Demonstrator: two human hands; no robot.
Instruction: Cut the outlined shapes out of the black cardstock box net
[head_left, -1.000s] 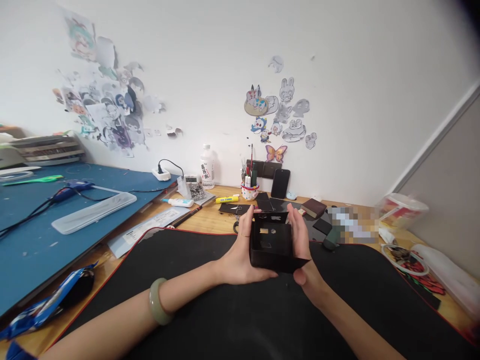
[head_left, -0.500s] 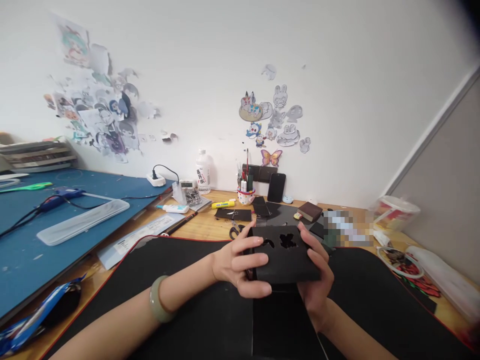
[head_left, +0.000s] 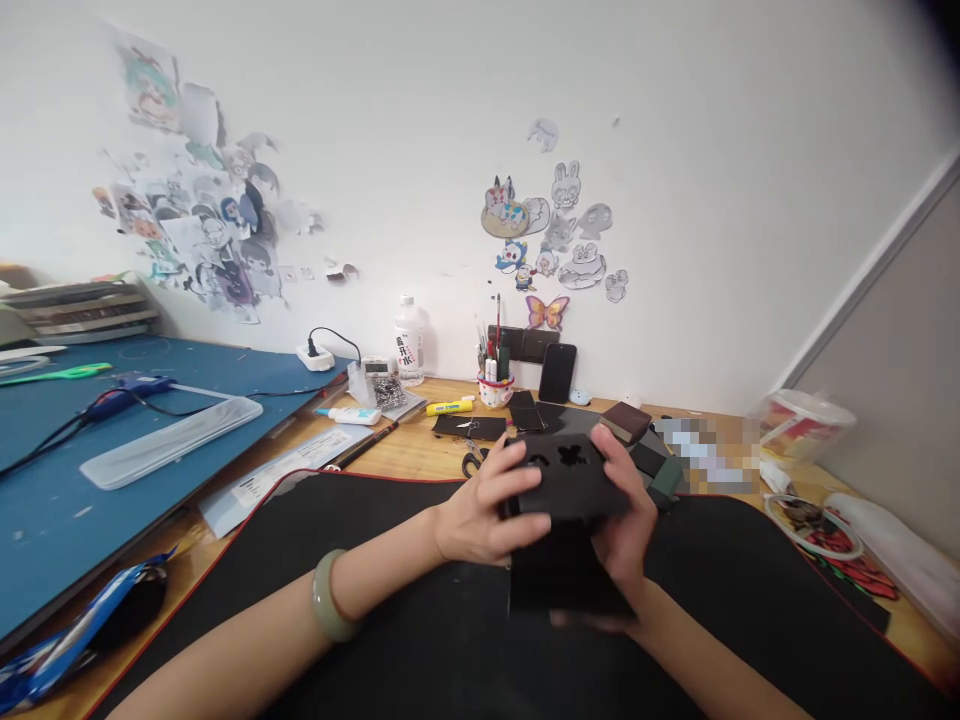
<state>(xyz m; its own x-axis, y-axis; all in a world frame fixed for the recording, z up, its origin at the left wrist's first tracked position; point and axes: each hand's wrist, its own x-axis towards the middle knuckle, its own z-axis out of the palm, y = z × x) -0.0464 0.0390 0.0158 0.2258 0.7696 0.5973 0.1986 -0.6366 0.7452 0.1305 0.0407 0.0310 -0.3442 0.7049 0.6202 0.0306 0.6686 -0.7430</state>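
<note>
Between my hands is a black card box (head_left: 566, 492), raised over the dark mat (head_left: 420, 640). Butterfly-like holes are cut through its top panel. My left hand (head_left: 491, 505), with a pale green bangle on the wrist, grips the box's left side, fingers lying across the top panel. On the opposite side my right hand (head_left: 626, 515) holds the right edge, partly blurred, and some of its fingers are under the box. A dark flap (head_left: 559, 580) extends from the box towards me. The box's far side and underside are hidden.
Behind the box lie scissors (head_left: 472, 460) and black card pieces (head_left: 469, 428). A pen cup (head_left: 496, 390), a phone (head_left: 558, 373) and a bottle (head_left: 409, 340) stand near the wall. To the left are a blue board (head_left: 225, 360) and a glue tube (head_left: 352, 414); a lidded tub (head_left: 802, 425) is at right.
The box has tilted, so its top panel looks narrower and the flap shows shorter. My right fingers now show beneath the flap. My left fingers have shifted slightly, and the view has moved a little.
</note>
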